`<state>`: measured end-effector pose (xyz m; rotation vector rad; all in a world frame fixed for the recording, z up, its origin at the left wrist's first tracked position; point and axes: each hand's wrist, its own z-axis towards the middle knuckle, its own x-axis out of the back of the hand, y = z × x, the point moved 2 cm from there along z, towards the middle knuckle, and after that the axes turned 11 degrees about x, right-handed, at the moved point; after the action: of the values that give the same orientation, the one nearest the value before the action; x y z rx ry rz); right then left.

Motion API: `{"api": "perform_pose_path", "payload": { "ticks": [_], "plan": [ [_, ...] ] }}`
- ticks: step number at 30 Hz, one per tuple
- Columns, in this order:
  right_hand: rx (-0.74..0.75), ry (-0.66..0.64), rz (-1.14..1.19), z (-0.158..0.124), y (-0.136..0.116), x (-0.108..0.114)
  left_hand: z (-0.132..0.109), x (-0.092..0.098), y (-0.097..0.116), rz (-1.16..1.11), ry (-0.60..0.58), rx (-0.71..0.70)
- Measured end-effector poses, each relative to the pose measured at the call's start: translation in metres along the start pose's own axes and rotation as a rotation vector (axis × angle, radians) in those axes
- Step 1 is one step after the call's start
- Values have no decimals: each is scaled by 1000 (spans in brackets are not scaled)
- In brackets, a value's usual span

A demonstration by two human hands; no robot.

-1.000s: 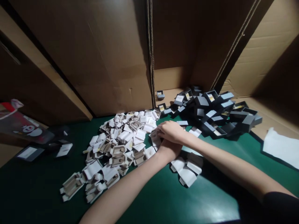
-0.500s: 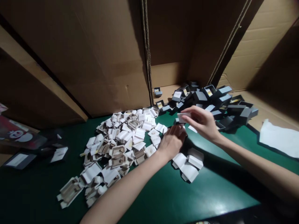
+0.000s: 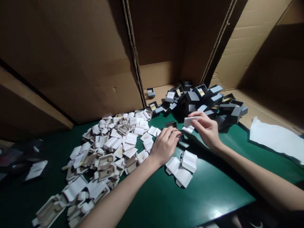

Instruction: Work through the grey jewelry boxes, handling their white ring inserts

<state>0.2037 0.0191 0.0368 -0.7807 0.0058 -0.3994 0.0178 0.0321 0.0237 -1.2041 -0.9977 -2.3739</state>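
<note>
My right hand (image 3: 207,129) pinches a small white card insert (image 3: 190,121) between thumb and fingers, just above the green mat (image 3: 166,202). My left hand (image 3: 165,145) rests knuckles-up on the mat beside it, fingers curled over a small dark box (image 3: 171,124) whose far edge shows; whether they grip it is hidden. A broad heap of white and tan folded card inserts (image 3: 111,148) lies left of my hands. A pile of small dark boxes (image 3: 201,99) sits just beyond my right hand.
A few white inserts (image 3: 182,167) lie near my left wrist. Brown cardboard walls (image 3: 83,57) enclose the back and sides. A white sheet (image 3: 276,137) lies at the right. Dark packets and a white card (image 3: 35,169) sit at the far left.
My hands were stacked together on the mat; the right hand lifted away with a white insert. The left hand stayed low by the dark box. The view swung, shifting everything leftward.
</note>
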Motion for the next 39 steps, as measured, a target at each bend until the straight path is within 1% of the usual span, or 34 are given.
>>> {"api": "perform_pose_path", "payload": {
  "ticks": [3,5,7,9,11,14,16,18,24,28,29,31,35,37,39],
  "plan": [
    [0,-39,-60,-5,1,-4,2,4,-1,-88,34,48],
    [-30,-49,-88,-8,2,-6,3,5,-3,-122,106,96],
    [-53,-89,-107,-10,3,-8,2,5,-8,-153,185,157],
    [-29,-142,-135,-10,3,-8,2,4,-13,-182,221,218],
    [34,-195,-161,-9,2,-8,2,2,-17,-209,186,264],
    [116,-280,-114,-9,2,-9,3,-1,-21,-219,57,285],
    [138,-322,-71,-9,1,-10,3,-2,-20,-198,-18,276],
    [138,-339,-50,-9,0,-11,4,-2,-19,-180,-57,273],
    [88,-299,-80,-11,1,-12,5,0,-17,-203,-115,282],
    [-4,-255,-29,-14,5,-14,5,1,-17,-221,-153,274],
    [-10,-254,-26,-14,4,-14,5,1,-17,-226,-157,273],
    [28,-287,-57,-13,2,-15,4,0,-17,-234,-163,261],
    [136,-359,-175,-10,-3,-15,5,1,-15,-232,-156,187],
    [122,-350,-212,-10,0,-14,5,2,-14,-231,-159,143],
    [44,-334,-179,-11,7,-14,6,3,-14,-229,-176,97]
  ]
}}
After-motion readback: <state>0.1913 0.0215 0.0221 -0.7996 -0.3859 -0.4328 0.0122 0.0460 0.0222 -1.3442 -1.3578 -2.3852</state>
